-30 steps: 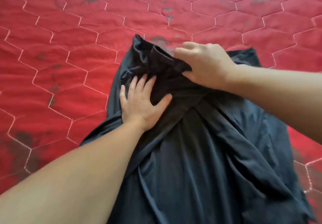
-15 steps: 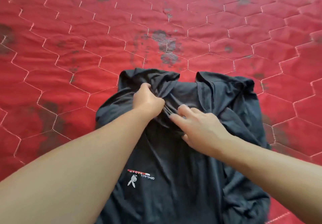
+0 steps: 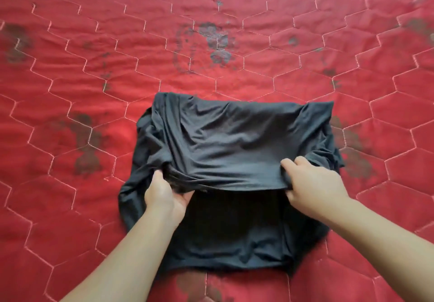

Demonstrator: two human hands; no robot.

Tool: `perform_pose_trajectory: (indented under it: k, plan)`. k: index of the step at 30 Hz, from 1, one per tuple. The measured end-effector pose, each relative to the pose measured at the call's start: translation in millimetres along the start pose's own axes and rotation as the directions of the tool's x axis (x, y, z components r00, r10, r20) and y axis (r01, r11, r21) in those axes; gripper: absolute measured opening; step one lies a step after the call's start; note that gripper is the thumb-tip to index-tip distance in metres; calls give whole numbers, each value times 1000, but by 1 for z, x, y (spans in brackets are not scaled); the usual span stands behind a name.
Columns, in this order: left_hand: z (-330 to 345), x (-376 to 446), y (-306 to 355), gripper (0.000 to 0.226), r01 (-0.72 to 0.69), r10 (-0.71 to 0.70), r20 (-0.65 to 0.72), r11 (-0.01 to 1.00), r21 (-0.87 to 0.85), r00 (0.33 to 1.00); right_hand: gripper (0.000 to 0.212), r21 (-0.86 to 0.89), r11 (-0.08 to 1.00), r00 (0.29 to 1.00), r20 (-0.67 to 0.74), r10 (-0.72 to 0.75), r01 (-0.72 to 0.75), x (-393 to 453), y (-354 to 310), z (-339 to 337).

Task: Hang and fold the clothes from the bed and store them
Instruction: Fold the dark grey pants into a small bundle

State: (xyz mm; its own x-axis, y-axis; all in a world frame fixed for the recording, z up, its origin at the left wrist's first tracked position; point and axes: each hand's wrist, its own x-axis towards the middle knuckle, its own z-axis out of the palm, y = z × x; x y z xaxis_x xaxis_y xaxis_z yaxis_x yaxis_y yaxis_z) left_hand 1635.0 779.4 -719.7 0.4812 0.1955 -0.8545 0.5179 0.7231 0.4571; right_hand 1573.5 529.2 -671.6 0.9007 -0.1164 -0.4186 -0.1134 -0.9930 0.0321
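Note:
A dark grey T-shirt (image 3: 234,142) lies on the red quilted bed (image 3: 70,90), in the middle of the view. Its far half is doubled over toward me, and the folded edge hangs a little above the lower layer. My left hand (image 3: 166,193) grips the left end of that folded edge, fingers curled under the cloth. My right hand (image 3: 314,184) pinches the right end of the same edge. The lower part of the shirt lies flat and dark between my forearms.
The red bedspread with pale hexagon stitching and several dark faded patches (image 3: 216,41) stretches all round the shirt. No other clothes, hangers or containers are in view.
Both hands have moved apart from the shirt's middle to its two sides. The far part of the shirt has been pulled over toward me, and the small printed logo is now covered.

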Motion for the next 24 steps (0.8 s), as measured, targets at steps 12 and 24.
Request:
perform_pose_trajectory:
  k: [12,24]
  plan:
    - [-28,-20,-3,46,30,-33,13,978,205,999,59,912,371,657,-174,734,-174,-51,25,60]
    - [-4,-45,-56,30,-97,183,-96,816,570,978,20,977,30,715,134,687,-213,-42,46,65]
